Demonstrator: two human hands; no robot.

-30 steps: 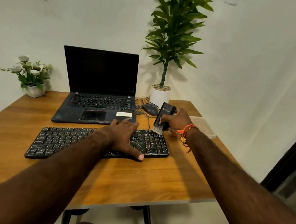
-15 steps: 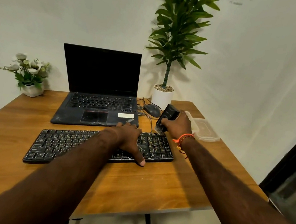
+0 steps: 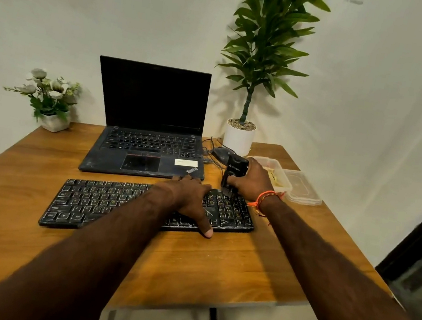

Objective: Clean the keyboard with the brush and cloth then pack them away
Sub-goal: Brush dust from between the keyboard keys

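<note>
A black keyboard [image 3: 103, 203] lies across the middle of the wooden table [image 3: 214, 271]. My left hand [image 3: 192, 201] rests flat on its right half, fingers spread, thumb over the front edge. My right hand [image 3: 252, 181] grips a black brush [image 3: 235, 167] upright, its bristles touching the keys at the keyboard's far right corner. A clear plastic container [image 3: 282, 176] with something pale yellow inside, possibly the cloth, sits just right of that hand.
An open laptop [image 3: 147, 133] with a dark screen stands behind the keyboard. A mouse [image 3: 220, 153] and cables lie beside it. A tall potted plant [image 3: 239, 136] is at the back, a small flower pot [image 3: 53, 121] at the back left. A clear lid [image 3: 302, 188] lies beside the container.
The brush has shifted slightly along the keyboard's far right corner, its bristles staying on the keys. My left hand has stayed flat on the keyboard. The camera has moved a little.
</note>
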